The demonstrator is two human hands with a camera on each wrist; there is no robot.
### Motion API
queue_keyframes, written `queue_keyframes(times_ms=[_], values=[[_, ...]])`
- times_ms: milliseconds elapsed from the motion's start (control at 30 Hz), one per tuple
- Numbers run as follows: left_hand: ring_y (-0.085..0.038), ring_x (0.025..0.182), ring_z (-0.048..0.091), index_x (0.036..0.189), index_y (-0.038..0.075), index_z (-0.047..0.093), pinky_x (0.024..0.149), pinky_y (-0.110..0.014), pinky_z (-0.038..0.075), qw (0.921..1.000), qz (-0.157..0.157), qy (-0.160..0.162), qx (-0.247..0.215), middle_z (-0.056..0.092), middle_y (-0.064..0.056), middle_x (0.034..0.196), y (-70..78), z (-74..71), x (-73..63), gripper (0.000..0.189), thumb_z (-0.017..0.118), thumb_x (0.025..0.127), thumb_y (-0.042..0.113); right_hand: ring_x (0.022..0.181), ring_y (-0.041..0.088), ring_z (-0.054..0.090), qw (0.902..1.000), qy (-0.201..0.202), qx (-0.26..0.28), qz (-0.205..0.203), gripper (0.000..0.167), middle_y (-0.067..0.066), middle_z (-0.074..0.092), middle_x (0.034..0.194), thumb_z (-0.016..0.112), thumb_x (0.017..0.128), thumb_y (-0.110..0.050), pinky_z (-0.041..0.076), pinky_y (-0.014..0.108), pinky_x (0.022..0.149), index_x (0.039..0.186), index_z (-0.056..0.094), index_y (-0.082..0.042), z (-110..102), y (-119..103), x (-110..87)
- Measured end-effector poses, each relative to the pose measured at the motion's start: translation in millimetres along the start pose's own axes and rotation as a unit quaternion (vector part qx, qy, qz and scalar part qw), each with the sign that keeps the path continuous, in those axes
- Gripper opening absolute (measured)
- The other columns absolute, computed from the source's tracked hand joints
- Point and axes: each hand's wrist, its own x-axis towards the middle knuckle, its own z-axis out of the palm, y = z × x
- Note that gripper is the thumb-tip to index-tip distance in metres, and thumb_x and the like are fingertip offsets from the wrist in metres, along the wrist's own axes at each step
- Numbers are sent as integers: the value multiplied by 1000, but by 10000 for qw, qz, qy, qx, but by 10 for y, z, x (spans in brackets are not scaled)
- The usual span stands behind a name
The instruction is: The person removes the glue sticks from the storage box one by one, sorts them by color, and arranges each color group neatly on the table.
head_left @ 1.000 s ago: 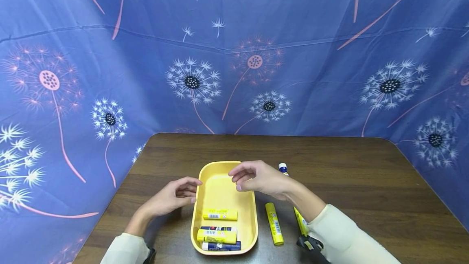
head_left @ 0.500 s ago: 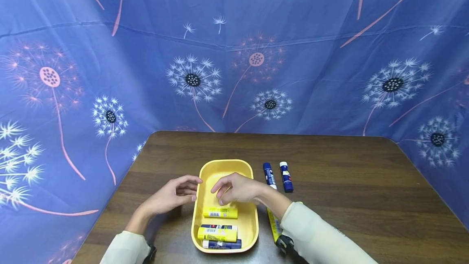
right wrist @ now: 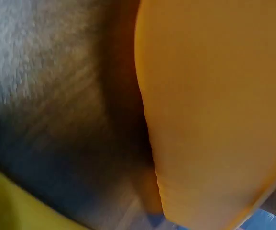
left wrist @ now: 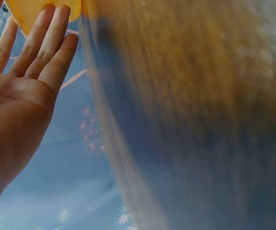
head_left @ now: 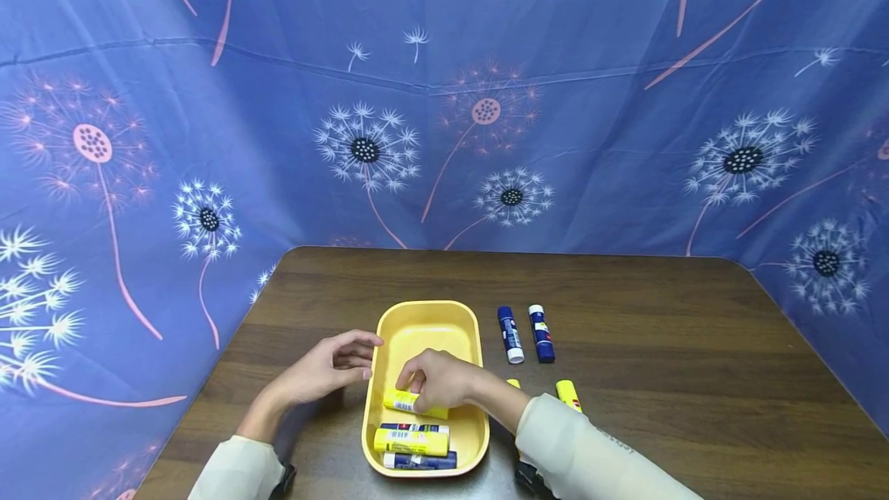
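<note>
My right hand [head_left: 441, 380] reaches into a yellow tray [head_left: 430, 339] and pinches a yellow glue stick [head_left: 400, 401] lying slightly slanted there. Nearer the front of the tray lie a blue glue stick [head_left: 434, 429], a second yellow glue stick [head_left: 411, 442] and another blue one with a white cap. At the tray's left rim is my left hand [head_left: 333, 367], fingertips right at the edge. The left wrist view shows its palm and extended fingers [left wrist: 37, 52]. In the right wrist view the tray's outer wall [right wrist: 214, 105] fills the right side, and the right hand's grip is hidden.
Right of the tray, two blue glue sticks with white ends, one [head_left: 510, 334] beside the other [head_left: 542, 334], lie on the brown wooden table [head_left: 660, 346]. Two yellow ones, including one at the right [head_left: 569, 394], are partly hidden by the right arm. A patterned blue cloth [head_left: 590, 99] hangs behind.
My right hand has moved down and toward me inside the tray and taken hold of the yellow glue stick, which has turned slightly. The left hand has stayed at the rim.
</note>
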Motion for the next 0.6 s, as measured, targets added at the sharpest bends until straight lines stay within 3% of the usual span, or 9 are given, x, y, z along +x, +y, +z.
queue_keyframes(times_ms=[133, 600], values=[[-37, 120, 65, 141, 0, 54, 98, -22, 55, 10000, -6, 16, 18, 64, -24, 133, 1, 2, 0, 49, 71, 98, 15, 77, 6, 58, 9993, 138, -343, -93, 35, 0, 68, 85, 79, 76, 7, 49, 20, 70, 106, 78, -10, 32, 1, -7], [-42, 121, 64, 141, -3, 52, 98, -23, 56, 9999, -6, -31, -121, 62, -29, 133, 12, 20, -3, 49, 70, 98, 13, 75, 4, 57, 9988, 253, -360, -208, 38, 0, 68, 83, 77, 75, 8, 49, 20, 68, 108, 79, -11, 49, 9, -37]])
